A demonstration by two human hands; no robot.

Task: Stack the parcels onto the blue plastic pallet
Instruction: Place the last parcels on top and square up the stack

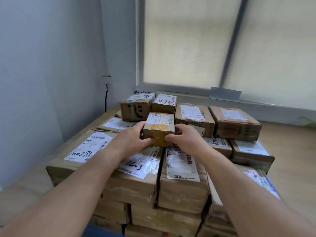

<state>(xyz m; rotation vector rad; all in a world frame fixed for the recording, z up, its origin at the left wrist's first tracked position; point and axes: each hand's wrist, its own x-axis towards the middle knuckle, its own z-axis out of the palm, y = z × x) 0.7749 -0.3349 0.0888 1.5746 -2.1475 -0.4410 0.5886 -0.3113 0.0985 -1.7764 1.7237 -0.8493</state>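
Note:
A small cardboard parcel (159,124) with yellow tape and a white label sits at the middle of the stack's top layer. My left hand (135,138) grips its left side and my right hand (183,138) grips its right side, thumbs on its near face. It rests on or just above the large parcels below; I cannot tell which. The stack of brown parcels (181,183) stands several layers high. A sliver of the blue pallet (100,232) shows at the bottom edge.
Behind the held parcel stand a box with a drawn face (136,110) and a box with handwriting (164,103). Two larger boxes (234,123) sit at the back right. A grey wall is on the left, a blinded window behind, wooden floor on the right.

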